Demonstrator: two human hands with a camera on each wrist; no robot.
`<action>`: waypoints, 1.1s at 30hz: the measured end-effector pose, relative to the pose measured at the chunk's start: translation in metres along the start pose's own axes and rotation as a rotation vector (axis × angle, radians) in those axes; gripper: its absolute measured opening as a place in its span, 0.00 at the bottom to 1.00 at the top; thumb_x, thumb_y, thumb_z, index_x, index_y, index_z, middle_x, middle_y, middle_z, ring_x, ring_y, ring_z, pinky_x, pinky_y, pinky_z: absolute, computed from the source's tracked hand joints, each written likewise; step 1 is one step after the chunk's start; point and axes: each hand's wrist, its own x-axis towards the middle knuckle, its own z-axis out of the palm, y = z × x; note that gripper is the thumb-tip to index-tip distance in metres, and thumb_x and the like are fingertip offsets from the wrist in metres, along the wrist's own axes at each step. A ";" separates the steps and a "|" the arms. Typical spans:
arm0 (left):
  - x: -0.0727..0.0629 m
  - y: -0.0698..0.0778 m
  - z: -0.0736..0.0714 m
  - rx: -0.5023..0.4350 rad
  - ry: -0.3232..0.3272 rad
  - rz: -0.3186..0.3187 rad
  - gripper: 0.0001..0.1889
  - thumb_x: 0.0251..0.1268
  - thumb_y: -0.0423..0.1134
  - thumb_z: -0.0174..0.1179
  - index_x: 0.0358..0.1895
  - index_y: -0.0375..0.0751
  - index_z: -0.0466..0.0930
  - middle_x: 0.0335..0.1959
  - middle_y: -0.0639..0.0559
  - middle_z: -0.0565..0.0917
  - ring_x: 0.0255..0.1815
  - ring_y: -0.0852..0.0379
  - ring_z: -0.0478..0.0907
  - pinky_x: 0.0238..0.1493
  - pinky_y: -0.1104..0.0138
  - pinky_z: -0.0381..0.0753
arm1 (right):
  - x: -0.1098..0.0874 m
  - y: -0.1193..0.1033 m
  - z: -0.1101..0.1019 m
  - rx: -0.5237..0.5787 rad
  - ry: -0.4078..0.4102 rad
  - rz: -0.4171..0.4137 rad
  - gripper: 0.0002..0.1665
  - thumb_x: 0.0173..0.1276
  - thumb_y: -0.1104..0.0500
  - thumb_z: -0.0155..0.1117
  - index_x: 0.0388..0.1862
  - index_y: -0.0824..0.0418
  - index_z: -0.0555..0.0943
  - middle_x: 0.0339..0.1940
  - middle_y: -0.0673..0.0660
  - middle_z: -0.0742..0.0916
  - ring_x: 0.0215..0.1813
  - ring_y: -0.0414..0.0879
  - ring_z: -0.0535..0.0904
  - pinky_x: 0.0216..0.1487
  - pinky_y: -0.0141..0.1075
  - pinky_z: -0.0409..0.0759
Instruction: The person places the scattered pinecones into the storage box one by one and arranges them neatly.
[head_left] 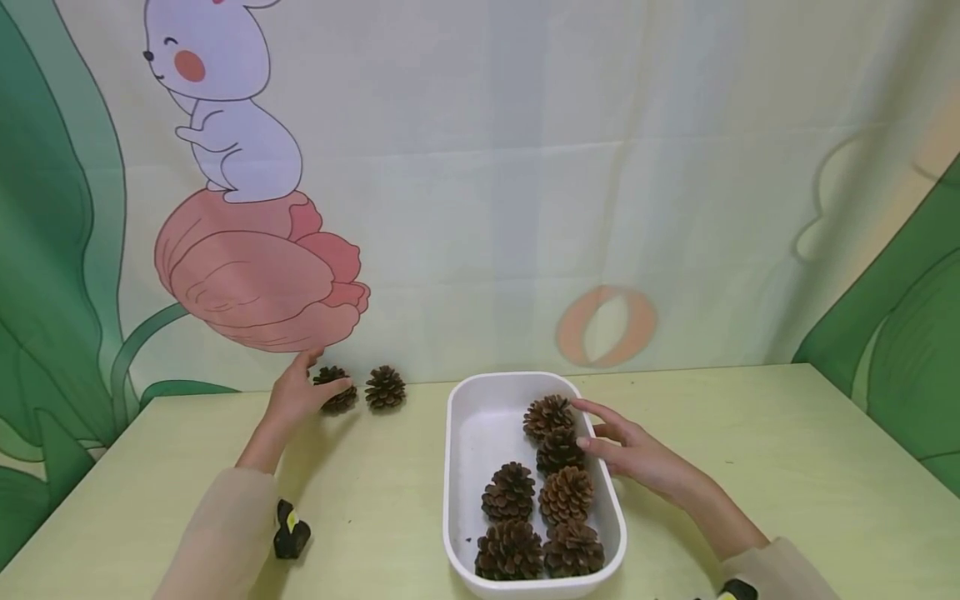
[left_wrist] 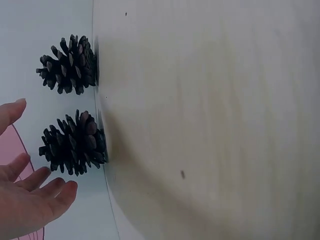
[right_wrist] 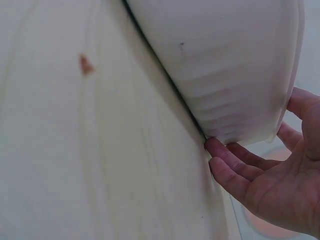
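Two brown pine cones stand upright at the table's back edge, a left pine cone (head_left: 339, 392) and a right pine cone (head_left: 386, 388). My left hand (head_left: 298, 392) reaches to the left one, thumb and fingers spread about it; in the left wrist view a gap shows between the thumb and that pine cone (left_wrist: 75, 144). A white tray (head_left: 472, 433) holds several pine cones (head_left: 566, 496), mostly along its right side and near end. My right hand (head_left: 637, 454) holds the tray's right side, thumb and a finger over the rim, other fingers (right_wrist: 232, 175) at the bottom edge outside.
The pale wooden table (head_left: 382, 500) ends at a printed curtain (head_left: 450, 208) with a rabbit and a flower on it. A black strap piece with a yellow mark (head_left: 291, 532) sits at the left wrist. A small dark speck lies in the tray.
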 end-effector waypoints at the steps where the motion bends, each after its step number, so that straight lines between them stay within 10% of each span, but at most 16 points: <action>1: 0.001 -0.001 0.000 0.007 -0.007 -0.009 0.42 0.60 0.46 0.58 0.71 0.34 0.43 0.69 0.32 0.51 0.68 0.34 0.48 0.63 0.44 0.55 | 0.000 0.000 0.000 0.000 0.000 0.001 0.36 0.69 0.52 0.52 0.72 0.56 0.52 0.61 0.76 0.64 0.55 0.60 0.71 0.50 0.50 0.76; 33: -0.004 -0.008 -0.002 0.194 -0.037 0.080 0.24 0.61 0.37 0.57 0.58 0.30 0.64 0.57 0.26 0.66 0.56 0.30 0.64 0.51 0.44 0.69 | 0.000 -0.001 -0.001 0.002 -0.010 -0.005 0.37 0.69 0.52 0.52 0.72 0.57 0.51 0.60 0.76 0.65 0.54 0.59 0.72 0.50 0.50 0.76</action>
